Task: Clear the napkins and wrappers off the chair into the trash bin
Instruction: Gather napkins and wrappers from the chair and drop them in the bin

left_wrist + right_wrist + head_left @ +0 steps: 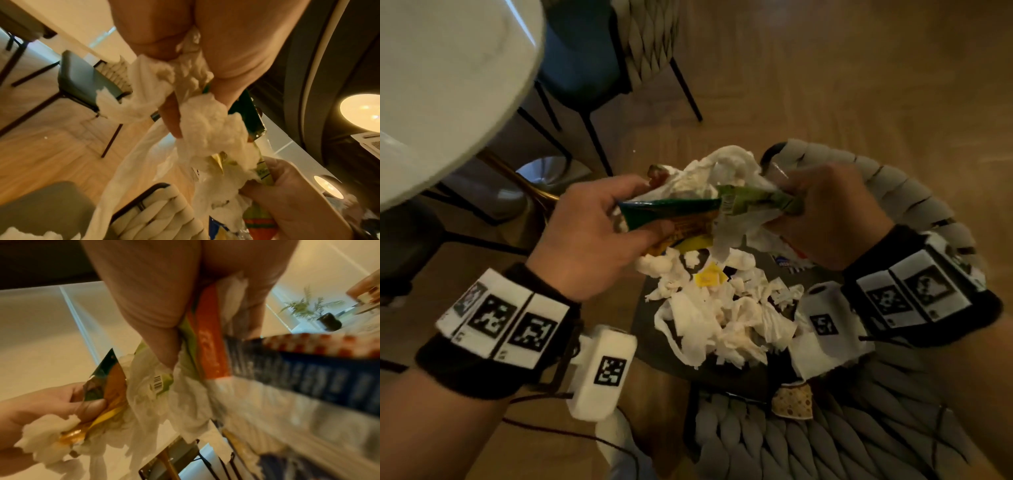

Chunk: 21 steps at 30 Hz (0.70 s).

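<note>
Above the chair seat (pixel 654 356), my left hand (pixel 633 212) grips a dark green and yellow wrapper (pixel 674 219) together with crumpled white napkins (pixel 209 129). My right hand (pixel 780 205) grips a light green wrapper (pixel 753 198) with a barcode (pixel 158 382), an orange wrapper (pixel 211 345) and more napkins (pixel 726 168). The two hands' bundles touch. Below them a pile of torn white napkins (pixel 722 318) and a small yellow wrapper (pixel 710 277) lie on the dark seat. A blue packet (pixel 308 378) sits blurred by my right hand.
The chair's grey braided backrest (pixel 825 442) curves round the near and right side. A white round table (pixel 448 85) on a gold post (pixel 530 186) stands at left, with a second chair (pixel 592 68) behind. A thin white plastic sheet (pixel 131 162) hangs below my left hand. Wooden floor lies beyond.
</note>
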Available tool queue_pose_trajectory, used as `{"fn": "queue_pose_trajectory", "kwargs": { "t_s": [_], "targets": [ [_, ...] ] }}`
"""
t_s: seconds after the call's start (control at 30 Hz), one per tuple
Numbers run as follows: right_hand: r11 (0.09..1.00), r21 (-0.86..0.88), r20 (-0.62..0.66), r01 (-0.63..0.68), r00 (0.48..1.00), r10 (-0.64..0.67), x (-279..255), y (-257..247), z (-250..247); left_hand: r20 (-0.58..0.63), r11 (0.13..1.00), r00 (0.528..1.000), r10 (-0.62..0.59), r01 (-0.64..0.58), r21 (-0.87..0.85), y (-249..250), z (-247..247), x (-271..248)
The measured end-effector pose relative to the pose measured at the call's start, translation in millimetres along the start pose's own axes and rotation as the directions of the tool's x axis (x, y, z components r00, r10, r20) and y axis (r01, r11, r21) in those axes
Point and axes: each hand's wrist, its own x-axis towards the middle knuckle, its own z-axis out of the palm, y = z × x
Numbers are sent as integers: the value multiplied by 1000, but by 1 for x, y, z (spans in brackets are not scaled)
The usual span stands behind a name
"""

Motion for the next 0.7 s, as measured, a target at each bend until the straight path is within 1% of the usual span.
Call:
{"fn": "queue_pose_trajectory", "kwargs": {
  "t_s": [0.07, 0.23, 0.3, 0.37, 0.4, 0.43, 0.47, 0.53, 0.57, 0.6, 0.63, 0.67, 0.7],
  "targets": [
    [999, 27, 16, 41, 999, -41, 13, -26, 14, -77, 1000, 997, -4, 2, -14, -6, -21, -18],
    [986, 65, 57, 151, 986, -155, 33, -96, 56, -261, 990, 960, -104, 74, -121, -44, -70, -65],
    [978, 73, 87, 198, 975, -204, 37, -120, 75, -303, 988, 946, -115, 76, -136, -65, -87, -81],
    [974, 87, 124, 208, 968, -218, 39, -133, 95, -314, 982, 939, -142, 93, -167, -89, -95, -95],
    [977, 86, 150, 196, 967, -207, 39, -134, 106, -296, 976, 941, -166, 115, -183, -103, -95, -101],
    [982, 70, 183, 176, 965, -187, 38, -130, 118, -247, 966, 947, -205, 155, -207, -116, -89, -105],
    [989, 39, 227, 140, 963, -146, 34, -122, 133, -166, 945, 950, -263, 219, -241, -131, -76, -110],
    [998, -54, 326, 35, 945, -15, 20, -101, 162, 8, 888, 934, -358, 343, -306, -160, -37, -117],
    [992, -124, 385, -37, 919, 83, 10, -87, 174, 74, 858, 918, -389, 391, -332, -174, -13, -121],
    [968, -220, 443, -118, 872, 207, -2, -73, 185, 131, 831, 902, -412, 431, -352, -187, 11, -124],
    [928, -323, 498, -184, 801, 332, -13, -59, 194, 185, 813, 884, -428, 467, -348, -198, 34, -126],
    [887, -403, 536, -223, 728, 427, -25, -45, 201, 233, 805, 866, -443, 498, -321, -208, 57, -128],
    [861, -449, 565, -238, 671, 480, -37, -29, 208, 270, 806, 845, -462, 527, -271, -217, 79, -129]
  ]
}}
